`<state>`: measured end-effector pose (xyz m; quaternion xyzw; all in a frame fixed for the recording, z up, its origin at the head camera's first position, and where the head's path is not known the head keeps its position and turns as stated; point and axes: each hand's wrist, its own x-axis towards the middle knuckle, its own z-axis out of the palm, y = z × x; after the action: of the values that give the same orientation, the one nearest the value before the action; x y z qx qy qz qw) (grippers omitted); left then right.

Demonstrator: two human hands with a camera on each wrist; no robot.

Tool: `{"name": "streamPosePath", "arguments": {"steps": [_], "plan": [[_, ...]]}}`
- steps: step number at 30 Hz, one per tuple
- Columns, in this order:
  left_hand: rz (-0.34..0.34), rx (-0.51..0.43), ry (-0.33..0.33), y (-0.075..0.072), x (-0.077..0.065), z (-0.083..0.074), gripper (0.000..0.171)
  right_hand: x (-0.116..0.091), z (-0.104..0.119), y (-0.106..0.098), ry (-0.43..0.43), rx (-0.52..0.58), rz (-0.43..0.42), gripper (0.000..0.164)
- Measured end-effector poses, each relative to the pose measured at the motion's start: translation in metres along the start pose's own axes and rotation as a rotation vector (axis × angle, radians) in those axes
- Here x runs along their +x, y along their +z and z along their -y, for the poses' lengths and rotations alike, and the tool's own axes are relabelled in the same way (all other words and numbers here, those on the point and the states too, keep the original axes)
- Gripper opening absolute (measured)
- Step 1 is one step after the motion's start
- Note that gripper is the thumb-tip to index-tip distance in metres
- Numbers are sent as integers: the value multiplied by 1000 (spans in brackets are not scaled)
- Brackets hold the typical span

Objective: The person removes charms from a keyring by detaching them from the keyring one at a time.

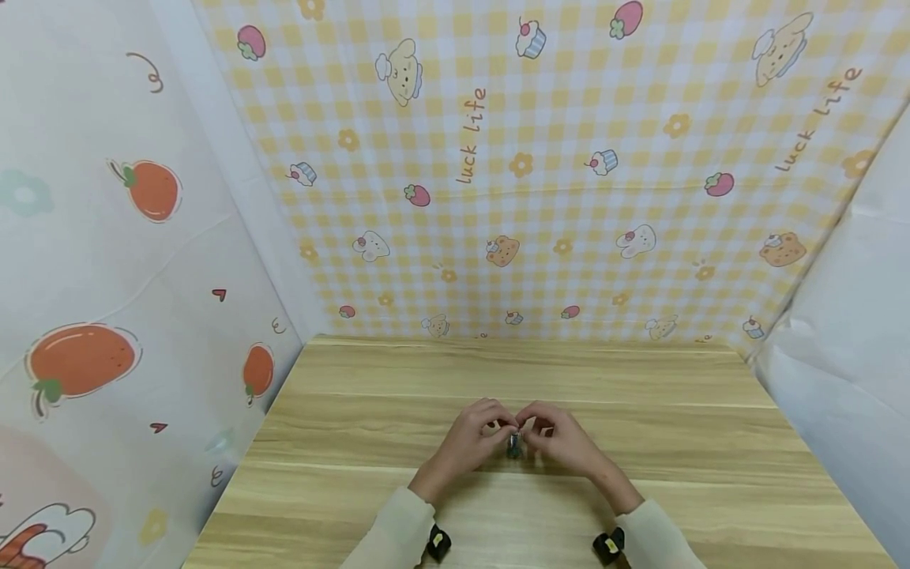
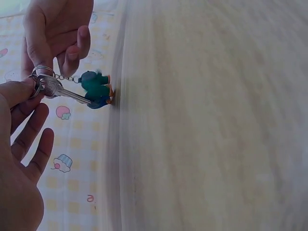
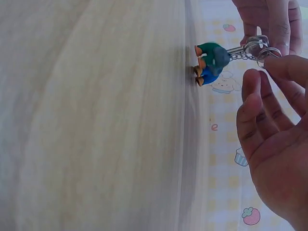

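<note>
My left hand (image 1: pixel 472 435) and right hand (image 1: pixel 565 442) meet over the table, each pinching at a metal key ring (image 2: pixel 42 70) between thumb and fingers. In the left wrist view a silver key (image 2: pixel 70 93) hangs from the rings, beside a short chain (image 2: pixel 62 77). Small toy figures dangle below: a green figure (image 2: pixel 95 84) and a blue figure (image 2: pixel 98 102), both with orange feet. The right wrist view shows the right thumb and index finger on a ring (image 3: pixel 267 55), its other fingers loosely bent. Fingertips partly hide the rings.
The wood-grain table (image 1: pixel 355 442) spreads around the hands. Behind it stands a yellow checked backdrop (image 1: pixel 526 221), with a printed white sheet (image 1: pixel 199 261) at left and a plain white sheet (image 1: pixel 853 340) at right. Both wrists wear black cameras (image 1: pixel 438 544).
</note>
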<state>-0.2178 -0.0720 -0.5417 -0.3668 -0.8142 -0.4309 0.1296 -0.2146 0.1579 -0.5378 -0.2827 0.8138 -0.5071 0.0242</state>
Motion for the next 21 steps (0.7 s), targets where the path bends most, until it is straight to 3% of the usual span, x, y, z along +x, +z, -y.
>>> {"name": "streamPosePath", "arguments": {"steps": [5,13,21], "plan": [[-4,1,0,0,-1,0,4,0,1,0,-7,-24,-8,15],[-23,3,9,-2,-1,0,5,1,5,2,100,-51,-43,11],[-22,-12,41,-2,-1,-1,4,1,6,2,188,26,-71,7]]}}
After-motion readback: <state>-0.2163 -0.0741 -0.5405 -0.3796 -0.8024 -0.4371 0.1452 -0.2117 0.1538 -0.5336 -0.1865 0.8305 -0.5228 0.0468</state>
